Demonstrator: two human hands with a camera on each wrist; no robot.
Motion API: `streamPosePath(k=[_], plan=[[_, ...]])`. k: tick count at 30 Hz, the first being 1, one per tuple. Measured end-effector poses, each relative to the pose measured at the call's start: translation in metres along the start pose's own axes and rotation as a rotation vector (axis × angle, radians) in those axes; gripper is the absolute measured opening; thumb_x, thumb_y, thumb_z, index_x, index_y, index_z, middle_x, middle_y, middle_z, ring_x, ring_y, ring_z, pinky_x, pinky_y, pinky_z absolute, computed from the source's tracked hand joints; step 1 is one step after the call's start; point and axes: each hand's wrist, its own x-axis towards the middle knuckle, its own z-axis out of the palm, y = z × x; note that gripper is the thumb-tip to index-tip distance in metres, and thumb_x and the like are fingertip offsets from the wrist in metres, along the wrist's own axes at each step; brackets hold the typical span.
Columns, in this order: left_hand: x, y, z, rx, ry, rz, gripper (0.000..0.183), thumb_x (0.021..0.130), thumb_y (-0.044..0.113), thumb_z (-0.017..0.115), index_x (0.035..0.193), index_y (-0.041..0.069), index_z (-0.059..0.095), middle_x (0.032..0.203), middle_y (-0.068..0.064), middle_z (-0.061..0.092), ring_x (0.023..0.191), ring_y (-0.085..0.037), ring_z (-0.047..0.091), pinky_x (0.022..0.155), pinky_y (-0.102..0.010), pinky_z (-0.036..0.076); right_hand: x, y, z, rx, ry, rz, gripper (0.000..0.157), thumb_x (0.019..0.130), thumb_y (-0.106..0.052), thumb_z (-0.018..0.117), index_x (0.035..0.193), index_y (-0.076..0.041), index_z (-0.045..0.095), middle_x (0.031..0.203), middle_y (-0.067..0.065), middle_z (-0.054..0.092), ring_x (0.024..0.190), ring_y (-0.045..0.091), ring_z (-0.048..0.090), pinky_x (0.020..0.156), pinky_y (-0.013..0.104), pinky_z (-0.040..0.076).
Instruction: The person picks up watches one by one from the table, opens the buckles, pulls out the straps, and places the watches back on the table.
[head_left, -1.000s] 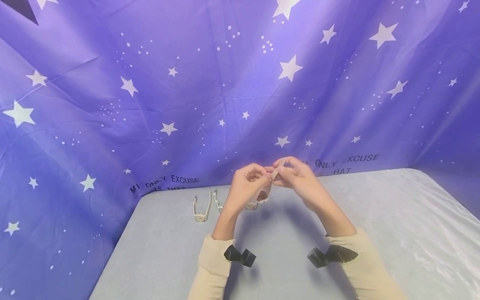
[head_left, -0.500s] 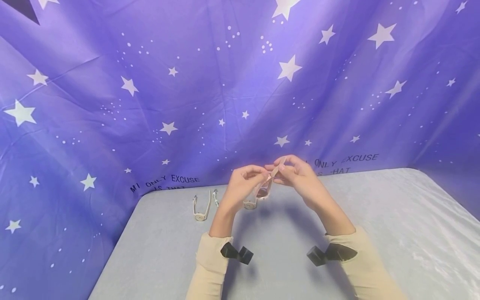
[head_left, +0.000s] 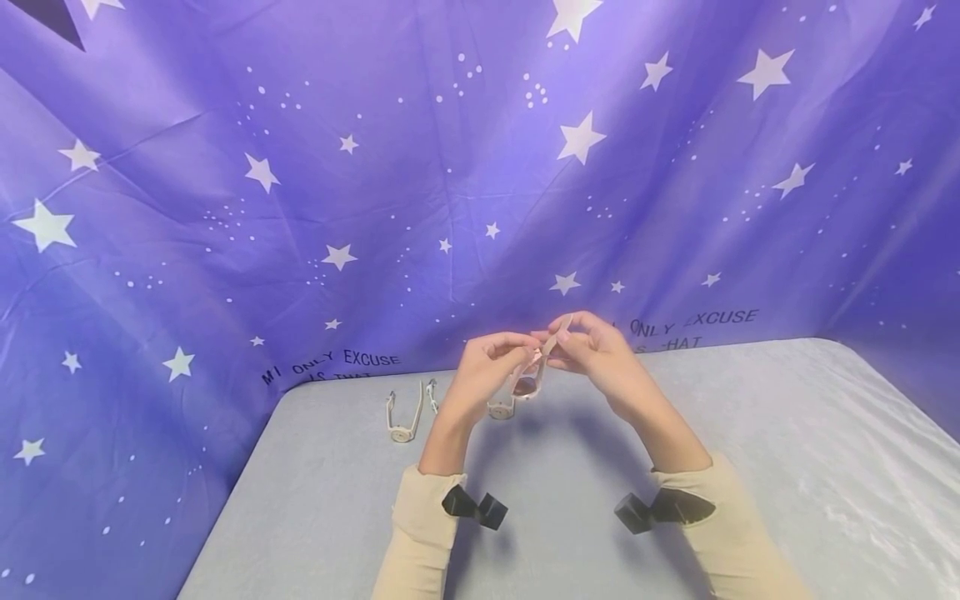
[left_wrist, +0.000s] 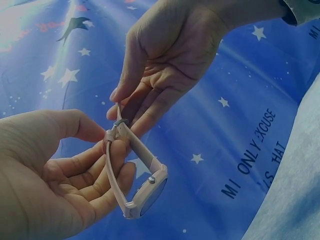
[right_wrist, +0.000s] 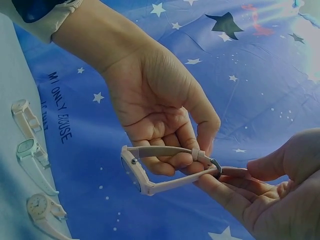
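A pale pink wristwatch (head_left: 526,387) with a dark face hangs between both hands above the far part of the table. My left hand (head_left: 483,375) pinches the strap by its metal buckle (left_wrist: 120,122), fingers inside the loop of the band. In the right wrist view, the other strap end (right_wrist: 235,171) passes through the buckle, and my right hand (right_wrist: 292,187) pinches it between thumb and fingers. From the head, my right hand (head_left: 600,358) sits a little higher than the left. The watch face (left_wrist: 154,196) hangs tilted at the bottom of the loop.
On the grey cloth-covered table (head_left: 570,517) stand a beige watch (head_left: 402,435), a pale green one (right_wrist: 27,146) partly behind the left hand from the head, and another light one (head_left: 501,410). A purple star-printed curtain (head_left: 420,208) borders the table's back.
My left hand has shifted slightly left and its fingers have straightened somewhat, so more of the watch shows. The right hand keeps its pinch almost unmoved. Little differs over the last half second.
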Motion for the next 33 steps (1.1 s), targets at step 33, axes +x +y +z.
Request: streamPosePath(k=[33], plan=[[0.0001, 0.0005, 0.0003, 0.024, -0.028, 0.03, 0.025, 0.091, 0.004, 0.066, 0.112, -0.007, 0.073, 0.11, -0.022, 0.076, 0.089, -0.011, 0.071, 0.085, -0.031, 0.061, 0.0011, 0.0036, -0.0036, -0.118, -0.013, -0.051, 0.036, 0.104, -0.011, 0.055, 0.135, 0.007, 0.054, 0.13, 0.029, 0.065, 0.112, 0.03, 0.072, 0.111, 0.055, 0.047]])
